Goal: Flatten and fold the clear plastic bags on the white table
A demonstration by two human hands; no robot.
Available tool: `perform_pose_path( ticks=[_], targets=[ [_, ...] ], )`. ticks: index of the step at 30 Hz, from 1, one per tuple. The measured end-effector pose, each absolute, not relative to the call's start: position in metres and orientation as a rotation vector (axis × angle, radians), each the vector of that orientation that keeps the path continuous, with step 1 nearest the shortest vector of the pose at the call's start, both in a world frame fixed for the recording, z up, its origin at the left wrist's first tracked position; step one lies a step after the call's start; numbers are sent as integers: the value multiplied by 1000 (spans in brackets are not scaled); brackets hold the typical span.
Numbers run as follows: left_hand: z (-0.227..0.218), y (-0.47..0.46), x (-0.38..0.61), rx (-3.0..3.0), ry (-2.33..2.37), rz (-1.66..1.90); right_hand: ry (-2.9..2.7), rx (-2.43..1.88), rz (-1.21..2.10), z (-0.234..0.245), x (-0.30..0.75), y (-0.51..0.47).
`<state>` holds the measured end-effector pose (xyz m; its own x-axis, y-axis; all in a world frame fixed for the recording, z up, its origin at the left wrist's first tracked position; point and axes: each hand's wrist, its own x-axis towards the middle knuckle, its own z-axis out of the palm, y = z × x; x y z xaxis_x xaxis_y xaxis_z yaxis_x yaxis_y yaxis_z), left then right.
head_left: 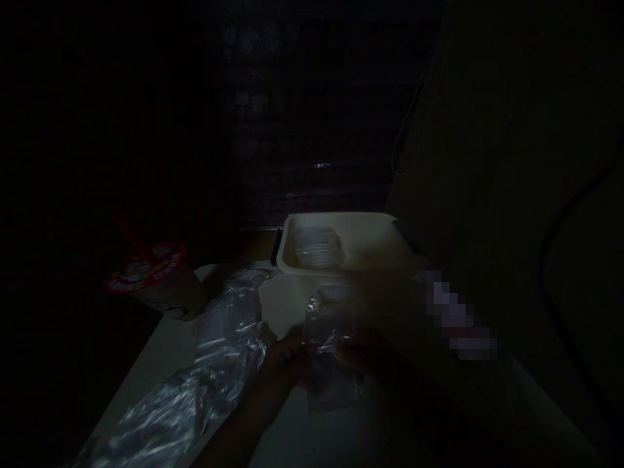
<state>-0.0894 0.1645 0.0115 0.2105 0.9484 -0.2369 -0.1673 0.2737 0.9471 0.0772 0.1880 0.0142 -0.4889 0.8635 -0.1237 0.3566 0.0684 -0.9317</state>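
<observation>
In the dim light a small clear plastic bag (334,383) is held between my two hands, low over the middle of the white table (280,302). My left hand (287,357) grips its left edge, fingers closed. On the opposite edge my right hand (365,351) is closed too, thumb lying over the plastic. What the bag contains, if anything, is too dark to make out. Left of my hands lies a long crumpled heap of clear plastic (214,364). Beyond them a cream tray (365,240) holds a stack of clear plastic bags (316,247) at its left end.
A drink cup (166,286) with a printed red lid and red straw stands at the table's left. Toward the right lies a blurred-out, pixelated item (458,318). A dark cable (543,260) hangs at the far right, and a thin cord loop (400,172) behind the tray.
</observation>
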Motion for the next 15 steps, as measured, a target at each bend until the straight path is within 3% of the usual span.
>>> perform_pose_path(
  ticks=[15],
  targets=[
    [2, 165, -98, 931, 1009, 1095, -1788, -1185, 1456, 3, 81, 192]
  ],
)
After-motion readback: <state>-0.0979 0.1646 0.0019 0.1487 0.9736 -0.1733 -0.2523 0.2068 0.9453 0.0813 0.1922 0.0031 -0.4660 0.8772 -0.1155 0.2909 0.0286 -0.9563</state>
